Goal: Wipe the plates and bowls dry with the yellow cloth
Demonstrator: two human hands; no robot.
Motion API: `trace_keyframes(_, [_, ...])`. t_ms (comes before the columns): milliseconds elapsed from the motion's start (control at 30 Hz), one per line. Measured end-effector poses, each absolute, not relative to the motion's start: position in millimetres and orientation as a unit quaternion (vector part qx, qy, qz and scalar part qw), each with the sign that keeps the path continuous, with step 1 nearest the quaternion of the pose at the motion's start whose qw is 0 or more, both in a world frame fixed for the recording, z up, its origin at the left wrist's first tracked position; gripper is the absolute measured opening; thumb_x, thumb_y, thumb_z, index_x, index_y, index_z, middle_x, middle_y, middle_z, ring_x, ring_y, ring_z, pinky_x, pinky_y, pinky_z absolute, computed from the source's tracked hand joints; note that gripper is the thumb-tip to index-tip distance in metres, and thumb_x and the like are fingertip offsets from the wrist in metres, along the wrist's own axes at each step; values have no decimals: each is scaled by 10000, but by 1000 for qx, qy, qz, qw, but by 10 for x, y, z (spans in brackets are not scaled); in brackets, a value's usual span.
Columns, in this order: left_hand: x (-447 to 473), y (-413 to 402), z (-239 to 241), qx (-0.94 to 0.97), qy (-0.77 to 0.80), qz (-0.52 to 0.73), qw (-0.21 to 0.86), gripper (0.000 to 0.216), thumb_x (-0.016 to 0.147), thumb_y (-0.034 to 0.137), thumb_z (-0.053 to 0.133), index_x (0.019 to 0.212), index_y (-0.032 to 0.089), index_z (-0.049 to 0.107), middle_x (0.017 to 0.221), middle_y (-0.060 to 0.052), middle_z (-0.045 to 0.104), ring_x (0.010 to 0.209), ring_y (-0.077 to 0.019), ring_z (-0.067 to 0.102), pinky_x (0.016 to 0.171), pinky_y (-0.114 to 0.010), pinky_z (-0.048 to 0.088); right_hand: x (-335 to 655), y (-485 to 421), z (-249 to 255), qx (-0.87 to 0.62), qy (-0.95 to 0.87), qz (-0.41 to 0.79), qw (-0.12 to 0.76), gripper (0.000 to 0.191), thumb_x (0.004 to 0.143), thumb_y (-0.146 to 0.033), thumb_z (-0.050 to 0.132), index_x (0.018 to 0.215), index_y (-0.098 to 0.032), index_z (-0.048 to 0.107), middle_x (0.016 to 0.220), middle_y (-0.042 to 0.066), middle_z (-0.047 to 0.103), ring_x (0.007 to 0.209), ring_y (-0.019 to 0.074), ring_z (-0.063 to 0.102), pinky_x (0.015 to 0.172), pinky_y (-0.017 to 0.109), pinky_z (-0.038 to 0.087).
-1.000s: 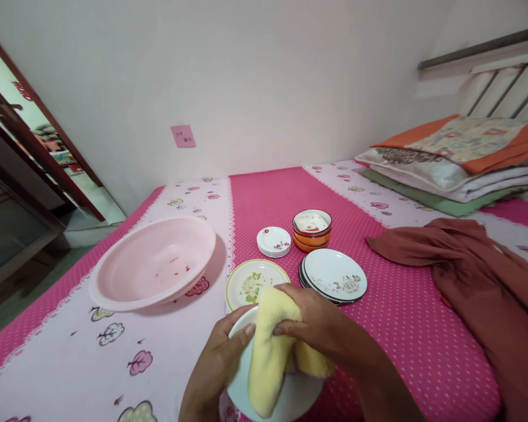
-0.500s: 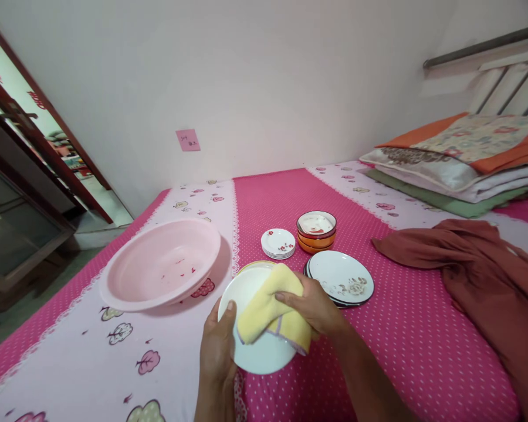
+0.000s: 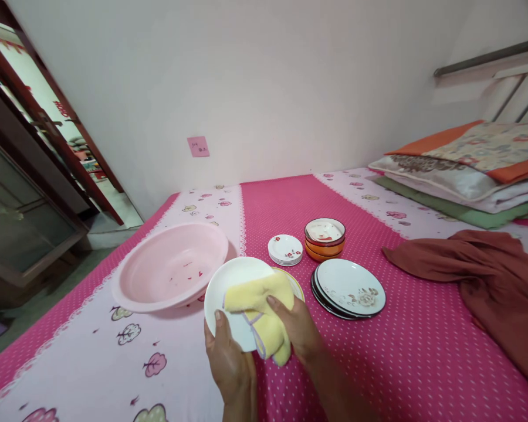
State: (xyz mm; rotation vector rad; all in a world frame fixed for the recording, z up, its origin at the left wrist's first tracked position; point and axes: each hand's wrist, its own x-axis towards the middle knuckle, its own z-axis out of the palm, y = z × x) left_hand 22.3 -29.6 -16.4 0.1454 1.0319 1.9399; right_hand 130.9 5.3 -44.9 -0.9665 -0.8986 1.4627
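Note:
A white plate is tilted in my left hand, the thumb over its near rim and the fingers underneath. My right hand grips a yellow cloth with a purple edge, which lies across the plate's face and hangs past its near right side. Behind the cloth, part of a yellow-rimmed plate shows on the bed. Just to the right sits a stack of dark-rimmed plates with a brown flower print. Beyond my hands are a stack of small flowered saucers and stacked orange bowls.
A big pink basin stands on the bed to the left. On the right lies a crumpled reddish-brown garment, with folded bedding and pillows behind it. A pink paper note is on the wall.
The plate has shifted left and up from above the bedspread's pink band, tilting differently. My right hand and the cloth have moved with it, uncovering more of the yellow-rimmed plate. The view has turned slightly.

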Motion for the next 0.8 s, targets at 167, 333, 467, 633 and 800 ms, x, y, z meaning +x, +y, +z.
trace_keyframes(167, [68,-259,-181,90,403,763,497,499,967,306,672,1453,202,630,1164,-101,813,1044,-262,778,962,-386,613,1404,60,-451,-352,-380,657,547,719,743,-617,870,1257,-145,696,1249,167,782,1147,380,747,1018,516,585])
trace_keyframes(333, [-275,-319,-175,259,395,656,588,551,825,385,840,1296,122,729,1152,-157,812,1049,-323,771,949,-416,613,1915,94,-349,-364,-486,641,470,607,754,-567,878,1181,-159,734,1118,125,814,1034,337,766,866,437,616])
trace_keyframes(467, [-346,-379,-159,325,428,554,636,552,823,420,865,1271,122,743,1030,-146,831,936,-317,792,858,-421,631,2083,60,-296,-355,-547,635,414,522,779,-533,860,1134,-168,747,1043,87,814,883,276,759,772,381,599])
trace_keyframes(633, [-270,-355,-180,296,433,591,612,625,820,472,857,1313,112,718,1010,-151,831,904,-316,795,804,-416,639,1992,71,-278,-343,-546,635,425,561,798,-541,843,1206,-176,721,1063,86,812,933,275,755,791,381,602])
trace_keyframes(800, [-199,-305,-173,191,463,677,540,582,853,395,823,1359,139,694,998,-142,833,909,-306,803,831,-420,645,1881,106,-316,-342,-536,634,440,623,822,-570,820,1278,-164,699,1112,116,810,1098,347,747,875,445,616])
